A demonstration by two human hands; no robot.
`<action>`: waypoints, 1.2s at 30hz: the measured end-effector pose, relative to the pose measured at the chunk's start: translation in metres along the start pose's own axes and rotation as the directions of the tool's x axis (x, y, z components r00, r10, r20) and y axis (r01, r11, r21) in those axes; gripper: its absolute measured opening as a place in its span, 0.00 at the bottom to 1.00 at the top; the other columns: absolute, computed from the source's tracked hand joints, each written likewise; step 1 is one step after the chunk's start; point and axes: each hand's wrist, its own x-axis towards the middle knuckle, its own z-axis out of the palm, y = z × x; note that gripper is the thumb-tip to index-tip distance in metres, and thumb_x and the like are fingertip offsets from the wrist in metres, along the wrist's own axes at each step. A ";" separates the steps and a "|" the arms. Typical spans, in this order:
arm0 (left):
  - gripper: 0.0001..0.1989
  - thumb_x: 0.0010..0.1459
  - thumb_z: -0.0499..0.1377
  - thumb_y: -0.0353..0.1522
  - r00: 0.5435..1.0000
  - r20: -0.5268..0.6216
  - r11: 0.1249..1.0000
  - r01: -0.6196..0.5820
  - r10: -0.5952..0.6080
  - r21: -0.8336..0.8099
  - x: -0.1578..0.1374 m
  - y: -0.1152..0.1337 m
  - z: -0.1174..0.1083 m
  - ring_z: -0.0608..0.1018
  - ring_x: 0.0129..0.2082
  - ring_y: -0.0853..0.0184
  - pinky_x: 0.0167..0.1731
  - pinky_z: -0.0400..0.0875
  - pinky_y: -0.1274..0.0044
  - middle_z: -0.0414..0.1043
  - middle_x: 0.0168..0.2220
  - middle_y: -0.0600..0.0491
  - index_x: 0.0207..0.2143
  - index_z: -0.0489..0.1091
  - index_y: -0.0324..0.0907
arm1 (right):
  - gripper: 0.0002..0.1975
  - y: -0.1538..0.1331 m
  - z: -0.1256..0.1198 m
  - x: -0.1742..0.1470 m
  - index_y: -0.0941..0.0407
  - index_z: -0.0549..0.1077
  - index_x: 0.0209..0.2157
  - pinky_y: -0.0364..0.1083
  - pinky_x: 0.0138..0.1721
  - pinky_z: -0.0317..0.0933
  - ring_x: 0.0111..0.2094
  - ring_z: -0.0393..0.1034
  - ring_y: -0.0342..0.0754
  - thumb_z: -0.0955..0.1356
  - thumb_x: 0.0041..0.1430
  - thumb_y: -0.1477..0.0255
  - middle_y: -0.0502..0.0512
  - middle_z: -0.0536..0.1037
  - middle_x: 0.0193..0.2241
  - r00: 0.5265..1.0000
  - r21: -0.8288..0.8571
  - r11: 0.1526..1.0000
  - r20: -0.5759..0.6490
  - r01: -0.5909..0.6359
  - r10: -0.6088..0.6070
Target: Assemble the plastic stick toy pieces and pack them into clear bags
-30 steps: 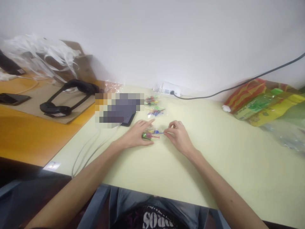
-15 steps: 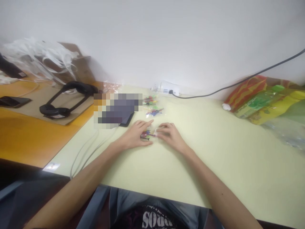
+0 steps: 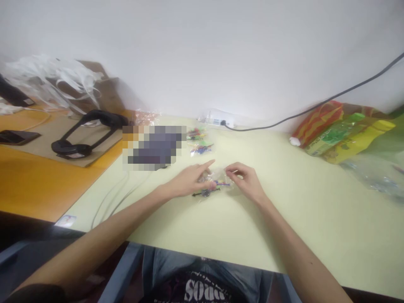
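Note:
A clear plastic bag (image 3: pixel 217 179) with small colourful pieces inside lies between my hands on the pale table. Over its left side, my left hand (image 3: pixel 192 179) presses it with the thumb and curled fingers, while the index finger points out away from me. Thumb and fingertips of my right hand (image 3: pixel 248 179) are pinched together at the bag's right edge. A dark stick-like piece (image 3: pixel 198 194) shows at the near side of the bag. Beyond my hands lie two more small bags, one with blue and red pieces (image 3: pixel 202 149) and one with green and red pieces (image 3: pixel 196 134).
A blurred-out dark device (image 3: pixel 158 145) sits left of the bags, cables running toward me. Farther left are a black headband-like device (image 3: pixel 90 134), a phone (image 3: pixel 19 136) and a cardboard box (image 3: pixel 109 92). Colourful snack packages (image 3: pixel 344 132) stand at right, below a black cord (image 3: pixel 303 107).
Both hands and the bag have shifted right. My right hand has drawn away from the left, and more of the bag now shows between them.

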 end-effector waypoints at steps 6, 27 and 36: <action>0.21 0.58 0.64 0.50 0.996 0.077 0.947 -0.017 0.044 -0.320 0.046 0.003 0.003 0.76 0.31 0.65 0.31 0.67 0.76 0.77 0.32 0.53 0.42 0.79 0.42 | 0.14 -0.016 -0.008 0.001 0.54 0.80 0.40 0.50 0.42 0.71 0.40 0.76 0.52 0.71 0.61 0.58 0.58 0.81 0.40 1.000 0.142 0.990 -0.021 -0.016 0.019; 0.18 0.59 0.64 0.47 0.916 -0.356 0.825 -0.052 -0.185 -0.562 0.039 -0.013 0.031 0.78 0.28 0.67 0.29 0.71 0.78 0.77 0.30 0.52 0.37 0.70 0.41 | 0.20 0.014 -0.006 -0.005 0.56 0.77 0.38 0.46 0.31 0.67 0.27 0.69 0.45 0.74 0.54 0.54 0.51 0.76 0.26 0.970 0.333 0.916 -0.016 -0.225 0.244; 0.17 0.60 0.65 0.45 0.911 -0.367 0.837 -0.048 -0.187 -0.545 0.034 -0.003 0.033 0.78 0.28 0.69 0.24 0.68 0.81 0.73 0.30 0.55 0.35 0.66 0.42 | 0.26 0.012 0.001 -0.003 0.54 0.74 0.46 0.46 0.32 0.66 0.28 0.70 0.45 0.77 0.49 0.57 0.47 0.76 0.27 0.964 0.393 0.891 -0.035 -0.227 0.262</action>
